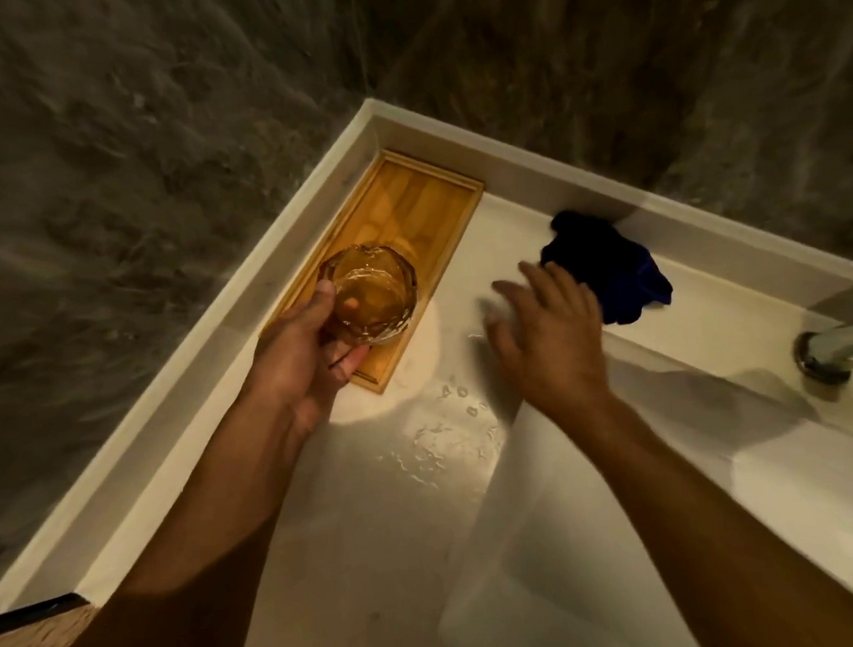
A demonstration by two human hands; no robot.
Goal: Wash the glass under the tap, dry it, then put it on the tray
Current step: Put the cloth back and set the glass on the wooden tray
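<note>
A clear faceted glass (371, 293) stands upright, mouth up, over the near end of a wooden tray (419, 202) in the counter's back left corner. My left hand (299, 357) is wrapped around the glass from the near side. Whether the glass touches the tray I cannot tell. My right hand (543, 331) hovers flat with fingers spread over the white counter, just left of a crumpled dark blue cloth (610, 268), and holds nothing. The chrome tap (849, 343) shows only its base at the right edge.
The white sink basin (613, 539) opens below and to the right of my right arm. Water drops (449, 424) lie on the counter between tray and basin. A raised white rim (210, 352) and dark stone walls close off the left and back.
</note>
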